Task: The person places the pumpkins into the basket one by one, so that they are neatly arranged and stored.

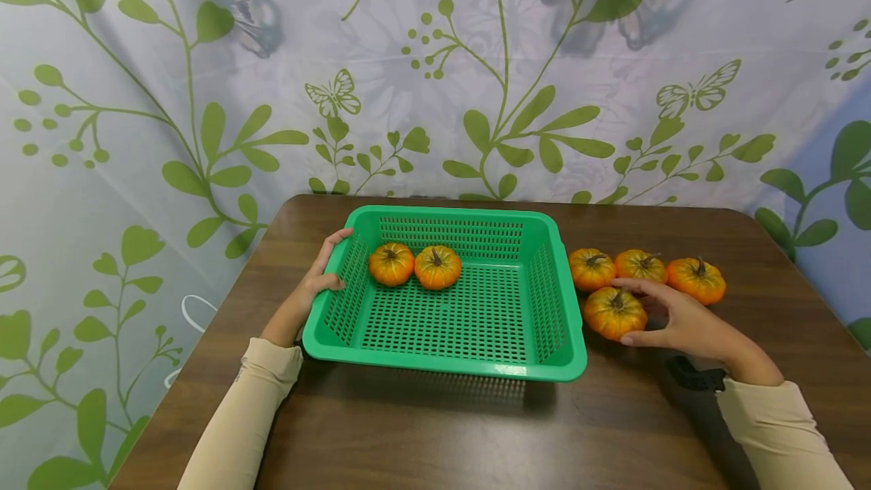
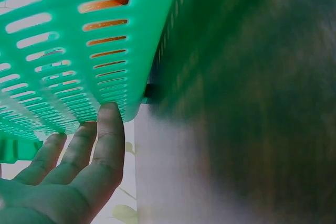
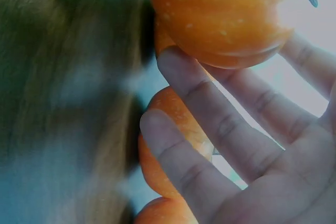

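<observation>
A green perforated plastic basket (image 1: 442, 365) sits on the table with two small orange pumpkins, one (image 1: 391, 265) beside the other (image 1: 438, 268), at its left. My left hand (image 1: 314, 280) grips the basket's left side, thumb over the rim; in the left wrist view its fingers (image 2: 109, 142) press the slotted outer wall. Just right of the basket, my right hand (image 1: 683, 324) holds a small pumpkin (image 1: 615, 314) between thumb and fingers. Fingertips (image 3: 176, 64) lie against this pumpkin's side in the right wrist view, where the thumb is hidden.
Behind the right hand stand three more small pumpkins in a row: a left one (image 1: 590, 269), a middle one (image 1: 640, 266) and a right one (image 1: 698, 280). The brown wooden table (image 1: 435, 437) ends at a leaf-patterned curtain (image 1: 422, 59). A white cable (image 1: 193, 312) hangs beyond its left edge.
</observation>
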The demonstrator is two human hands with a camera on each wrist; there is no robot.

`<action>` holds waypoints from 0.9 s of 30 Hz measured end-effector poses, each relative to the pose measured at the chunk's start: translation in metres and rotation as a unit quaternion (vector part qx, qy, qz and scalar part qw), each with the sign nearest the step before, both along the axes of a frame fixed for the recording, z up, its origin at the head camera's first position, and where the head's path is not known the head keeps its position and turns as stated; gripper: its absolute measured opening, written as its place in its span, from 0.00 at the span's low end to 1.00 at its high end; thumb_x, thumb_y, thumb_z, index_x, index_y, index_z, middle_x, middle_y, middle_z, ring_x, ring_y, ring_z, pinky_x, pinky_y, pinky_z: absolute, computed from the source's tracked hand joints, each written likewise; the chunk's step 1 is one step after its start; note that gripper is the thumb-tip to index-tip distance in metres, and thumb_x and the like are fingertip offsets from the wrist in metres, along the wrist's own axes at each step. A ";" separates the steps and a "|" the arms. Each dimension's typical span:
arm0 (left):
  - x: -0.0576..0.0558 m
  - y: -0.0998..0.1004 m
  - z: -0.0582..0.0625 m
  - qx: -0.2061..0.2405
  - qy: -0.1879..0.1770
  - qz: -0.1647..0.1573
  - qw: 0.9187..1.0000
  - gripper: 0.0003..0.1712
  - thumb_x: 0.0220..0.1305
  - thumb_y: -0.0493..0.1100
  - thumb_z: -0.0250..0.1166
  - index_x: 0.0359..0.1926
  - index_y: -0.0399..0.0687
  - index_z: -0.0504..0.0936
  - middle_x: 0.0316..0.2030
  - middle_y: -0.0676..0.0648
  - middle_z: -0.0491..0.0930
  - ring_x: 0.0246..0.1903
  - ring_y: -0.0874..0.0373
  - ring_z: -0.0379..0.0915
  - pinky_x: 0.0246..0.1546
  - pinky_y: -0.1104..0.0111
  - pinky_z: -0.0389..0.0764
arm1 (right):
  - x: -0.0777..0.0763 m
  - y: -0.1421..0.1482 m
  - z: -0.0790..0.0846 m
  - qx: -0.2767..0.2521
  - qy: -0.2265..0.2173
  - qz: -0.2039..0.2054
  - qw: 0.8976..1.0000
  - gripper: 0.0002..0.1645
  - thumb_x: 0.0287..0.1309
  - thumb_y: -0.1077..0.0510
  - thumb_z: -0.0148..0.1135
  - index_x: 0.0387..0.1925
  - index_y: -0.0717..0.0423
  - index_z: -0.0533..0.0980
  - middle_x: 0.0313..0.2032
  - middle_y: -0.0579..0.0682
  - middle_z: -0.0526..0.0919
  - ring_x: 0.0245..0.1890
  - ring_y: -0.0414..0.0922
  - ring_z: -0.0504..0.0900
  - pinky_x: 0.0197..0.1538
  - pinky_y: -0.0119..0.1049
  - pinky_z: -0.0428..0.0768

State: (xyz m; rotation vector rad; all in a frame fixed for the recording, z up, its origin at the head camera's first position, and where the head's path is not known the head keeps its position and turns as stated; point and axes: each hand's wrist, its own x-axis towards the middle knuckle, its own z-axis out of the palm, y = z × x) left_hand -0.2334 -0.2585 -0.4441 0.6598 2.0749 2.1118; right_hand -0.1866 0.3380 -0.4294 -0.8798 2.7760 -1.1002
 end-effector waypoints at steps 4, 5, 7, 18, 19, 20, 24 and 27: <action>0.000 0.000 -0.001 0.001 -0.008 -0.002 1.000 0.58 0.46 0.29 0.49 0.82 0.30 0.42 0.81 0.25 0.43 0.71 0.52 0.57 0.64 0.72 0.68 | 0.001 -0.001 0.003 0.002 0.001 -0.001 1.000 0.50 0.50 0.65 0.84 0.73 0.68 0.71 0.68 0.69 0.75 0.59 0.16 0.66 0.54 0.17 0.71; 0.000 0.000 -0.001 0.000 -0.010 -0.002 1.000 0.58 0.46 0.29 0.49 0.82 0.30 0.42 0.81 0.25 0.43 0.71 0.51 0.57 0.64 0.72 0.69 | 0.001 -0.001 0.003 0.003 0.004 -0.002 1.000 0.50 0.50 0.65 0.84 0.73 0.68 0.71 0.68 0.69 0.75 0.59 0.15 0.65 0.55 0.16 0.71; 0.000 0.001 -0.001 -0.001 -0.011 -0.001 1.000 0.58 0.46 0.29 0.49 0.82 0.31 0.42 0.81 0.25 0.43 0.71 0.51 0.57 0.64 0.71 0.69 | 0.001 -0.001 0.004 0.006 0.011 -0.005 1.000 0.50 0.50 0.65 0.84 0.73 0.67 0.72 0.67 0.69 0.75 0.60 0.15 0.64 0.55 0.15 0.69; 0.001 0.001 0.001 -0.004 -0.012 0.006 1.000 0.58 0.45 0.29 0.50 0.82 0.31 0.43 0.81 0.26 0.44 0.71 0.48 0.56 0.63 0.71 0.68 | 0.003 -0.005 0.019 0.015 0.019 -0.020 1.000 0.50 0.51 0.64 0.84 0.74 0.64 0.72 0.69 0.68 0.74 0.61 0.17 0.62 0.56 0.14 0.65; 0.001 0.001 0.001 -0.004 -0.011 0.007 1.000 0.58 0.45 0.29 0.50 0.81 0.31 0.43 0.81 0.26 0.44 0.71 0.48 0.56 0.63 0.71 0.68 | 0.004 -0.005 0.020 0.015 0.020 -0.020 0.999 0.50 0.51 0.64 0.84 0.75 0.63 0.71 0.69 0.68 0.74 0.61 0.17 0.63 0.55 0.14 0.66; 0.001 0.001 0.001 -0.003 -0.010 0.007 1.000 0.58 0.45 0.29 0.50 0.81 0.30 0.43 0.81 0.25 0.44 0.71 0.48 0.56 0.63 0.71 0.68 | 0.004 -0.006 0.022 0.015 0.021 -0.022 0.999 0.50 0.52 0.64 0.84 0.75 0.62 0.71 0.69 0.67 0.74 0.61 0.18 0.63 0.55 0.14 0.66; 0.001 0.001 0.001 -0.001 -0.004 0.005 1.000 0.57 0.45 0.29 0.50 0.81 0.29 0.42 0.80 0.24 0.44 0.70 0.49 0.57 0.64 0.72 0.67 | 0.004 -0.008 0.028 0.013 0.027 -0.024 0.999 0.50 0.53 0.64 0.83 0.76 0.61 0.71 0.69 0.62 0.74 0.61 0.18 0.65 0.56 0.15 0.69; 0.000 0.001 0.000 0.001 -0.001 0.003 1.000 0.57 0.45 0.29 0.50 0.80 0.28 0.42 0.79 0.24 0.44 0.70 0.50 0.57 0.64 0.72 0.67 | 0.005 -0.010 0.034 0.012 0.025 -0.026 0.999 0.50 0.54 0.63 0.83 0.76 0.60 0.71 0.70 0.61 0.74 0.60 0.18 0.66 0.55 0.15 0.69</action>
